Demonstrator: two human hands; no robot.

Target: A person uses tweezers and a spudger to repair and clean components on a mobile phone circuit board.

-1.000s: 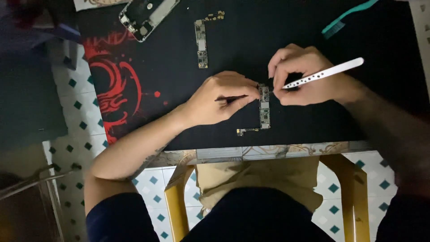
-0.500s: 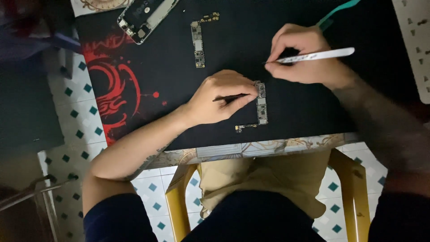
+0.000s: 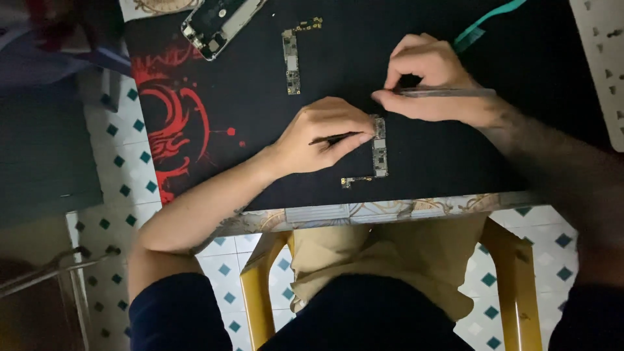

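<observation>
Nearest the tabletop edge, the board lies on the black mat. Left hand pinches a thin dark tool, fingers pressing the board's top end. Right hand just beyond, closed around a pen-like tool, tip near the board. Farther back, a second board, then an opened phone.

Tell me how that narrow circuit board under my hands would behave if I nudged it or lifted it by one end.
The circuit board looks thin and flat, so it probably slides rather than rolls on the black mat. Likely light and fairly stiff. Its thin offshoot at the near end seems fragile; the left hand pins it.
</observation>
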